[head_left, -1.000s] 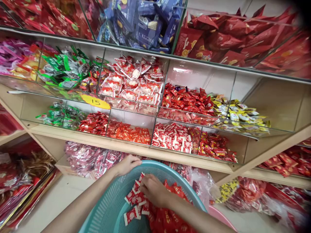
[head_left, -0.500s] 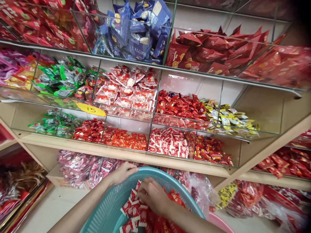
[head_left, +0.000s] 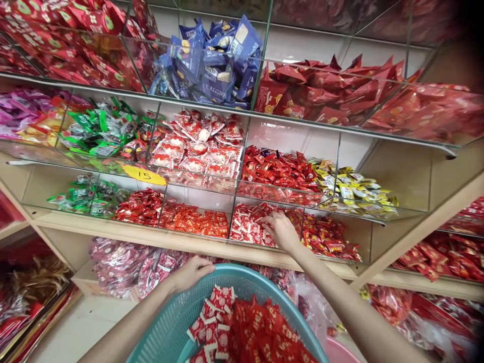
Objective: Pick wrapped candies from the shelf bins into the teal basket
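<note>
My left hand (head_left: 194, 272) is closed over the far rim of a teal plastic basket (head_left: 166, 322), its fingers hooked on the edge. Inside the basket, small red-and-white wrapped candies (head_left: 212, 325) lie to the left of larger red packets (head_left: 260, 327). My right hand (head_left: 282, 229) reaches past the basket into a bottom-shelf compartment. Its slightly bent fingers touch the pile of red-and-white wrapped candies (head_left: 245, 224), and they look apart with no candy visible in them.
Glass-fronted shelves hold orange-red candies (head_left: 200, 219), red-and-yellow candies (head_left: 328, 237), white-and-red packets (head_left: 196, 146) and blue packets (head_left: 217, 63). A yellow price tag (head_left: 143, 174) reads 15. Under the wooden ledge (head_left: 181, 243) lie bagged candies (head_left: 124, 264). A pink container (head_left: 340, 350) stands behind the basket.
My right hand has moved from inside the basket up and forward to the candy pile on the bottom shelf, uncovering the basket's contents. My left hand stays on the rim.
</note>
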{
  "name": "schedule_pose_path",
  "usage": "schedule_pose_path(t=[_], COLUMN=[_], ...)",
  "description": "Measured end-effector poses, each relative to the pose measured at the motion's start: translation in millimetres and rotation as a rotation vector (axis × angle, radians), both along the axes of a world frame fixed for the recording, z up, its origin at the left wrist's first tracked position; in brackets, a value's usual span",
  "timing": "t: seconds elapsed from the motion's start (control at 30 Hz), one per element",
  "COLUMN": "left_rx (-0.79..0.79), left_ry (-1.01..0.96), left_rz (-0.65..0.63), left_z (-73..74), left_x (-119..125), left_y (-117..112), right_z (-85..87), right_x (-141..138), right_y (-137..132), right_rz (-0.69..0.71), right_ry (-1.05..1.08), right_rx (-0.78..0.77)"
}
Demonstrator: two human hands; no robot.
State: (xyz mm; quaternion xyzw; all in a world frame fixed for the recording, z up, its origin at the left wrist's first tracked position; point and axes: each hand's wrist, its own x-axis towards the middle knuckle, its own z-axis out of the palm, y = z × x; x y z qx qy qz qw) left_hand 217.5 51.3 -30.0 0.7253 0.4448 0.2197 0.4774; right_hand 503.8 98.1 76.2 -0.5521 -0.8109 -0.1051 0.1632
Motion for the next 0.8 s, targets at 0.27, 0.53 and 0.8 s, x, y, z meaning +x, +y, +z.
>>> schedule_pose_path(t=[0.27, 0.53, 0.8], left_rx=[0.012, -0.014, -0.039], left_ry=[-0.001, -0.008, -0.010], left_rz=[-0.004, 0.007, 0.013], left_z=[0.2, 2.6, 0.2], left_x=[-0.2, 0.3, -0.6], left_y=[0.6, -1.6, -1.8], right_z=[-10.0, -16.8, -19.2], right_x=[-10.4, -17.7, -19.6], right_y=[6.9, 9.3, 9.0], right_rz=[-0.046, -0.159, -0.238], right_ry=[-0.095, -0.015, 0.185], right_rx=[-0.048, -0.061, -0.097])
